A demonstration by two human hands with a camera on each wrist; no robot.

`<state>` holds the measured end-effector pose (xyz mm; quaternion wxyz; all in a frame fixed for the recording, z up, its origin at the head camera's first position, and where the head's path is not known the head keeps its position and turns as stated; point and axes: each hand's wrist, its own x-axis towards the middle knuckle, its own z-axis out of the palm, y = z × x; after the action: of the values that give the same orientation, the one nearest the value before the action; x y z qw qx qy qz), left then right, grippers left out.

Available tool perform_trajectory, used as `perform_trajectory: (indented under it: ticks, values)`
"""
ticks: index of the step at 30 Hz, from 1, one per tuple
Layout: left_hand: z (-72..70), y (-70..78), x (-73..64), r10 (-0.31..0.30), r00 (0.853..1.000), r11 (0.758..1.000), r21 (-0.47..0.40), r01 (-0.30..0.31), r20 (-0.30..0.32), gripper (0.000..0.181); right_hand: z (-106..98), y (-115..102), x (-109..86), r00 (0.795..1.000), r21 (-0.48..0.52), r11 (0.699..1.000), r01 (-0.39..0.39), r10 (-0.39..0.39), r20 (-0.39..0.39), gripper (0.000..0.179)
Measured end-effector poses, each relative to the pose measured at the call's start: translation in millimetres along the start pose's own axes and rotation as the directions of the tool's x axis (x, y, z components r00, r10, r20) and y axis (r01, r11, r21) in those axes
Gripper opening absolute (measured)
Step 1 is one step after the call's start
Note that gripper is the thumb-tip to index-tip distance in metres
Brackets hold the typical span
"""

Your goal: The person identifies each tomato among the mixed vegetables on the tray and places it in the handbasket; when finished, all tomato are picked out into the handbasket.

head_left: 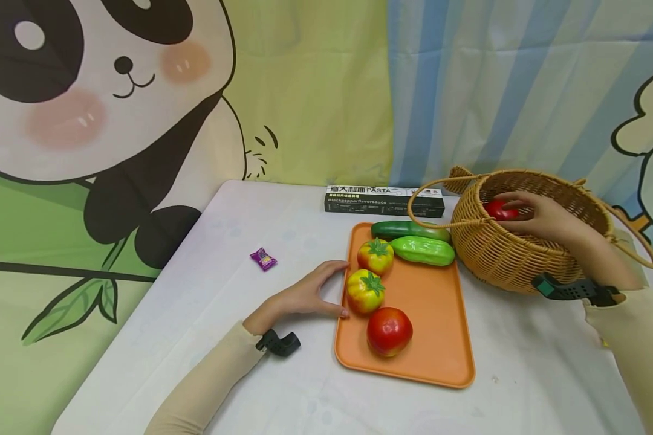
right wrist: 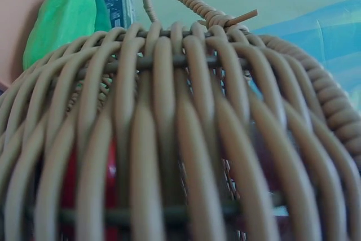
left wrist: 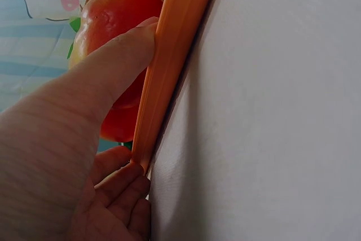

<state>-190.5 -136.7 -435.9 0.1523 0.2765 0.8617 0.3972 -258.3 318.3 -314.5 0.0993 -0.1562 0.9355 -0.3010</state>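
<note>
My right hand [head_left: 546, 219] reaches over the rim into the wicker basket [head_left: 514, 257]. Its fingers and thumb are bent around a shiny red round fruit [head_left: 502, 209], whose kind is partly hidden. Through the weave in the right wrist view, a strip of red shows. At the left edge of the orange tray [head_left: 430, 320] is my left hand [head_left: 312, 293], thumb and fingers spread apart and touching the rim. On the tray lie two yellow-red tomatoes [head_left: 366, 291] with green leafy tops, a larger red round fruit [head_left: 389, 331], a dark green cucumber [head_left: 408, 229] and a light green ridged vegetable [head_left: 423, 251].
Behind the tray lies a black-and-white pasta box [head_left: 381, 202]. A purple wrapped candy [head_left: 263, 258] sits on the white tablecloth to the left. One basket handle [head_left: 413, 208] hangs out over the tray's far end. A printed panda curtain [head_left: 305, 90] backs the table.
</note>
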Motion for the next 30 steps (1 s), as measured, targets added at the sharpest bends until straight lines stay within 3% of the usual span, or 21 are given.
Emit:
perform_trajectory:
  ticks: [10,19,22,26,30]
  values:
    - [-0.1,0.8,-0.2,0.013,1.000,1.000,0.008,-0.013,0.001,0.095,0,-6,-5.6,0.997,0.008,0.999,-0.039,0.039,-0.071,0.064]
    - [0.3,0.0,0.3,0.006,1.000,1.000,0.010,-0.006,0.003,0.095,1,-11,-12.8,0.991,0.007,1.000,-0.016,0.017,-0.132,0.062]
    - [0.8,-0.9,0.7,0.008,1.000,1.000,0.013,-0.008,0.005,0.095,3,-13,-17.5,0.980,0.016,1.000,0.003,0.000,-0.198,0.058]
    - [0.8,-2.2,1.0,0.007,1.000,1.000,0.013,-0.007,0.003,0.095,7,-17,-22.8,0.949,0.027,0.999,0.031,-0.021,-0.314,0.052]
    - [0.7,-2.9,1.3,0.011,1.000,1.000,0.013,-0.011,0.000,0.095,10,-21,-26.0,0.927,0.044,0.997,0.070,-0.049,-0.371,0.048]
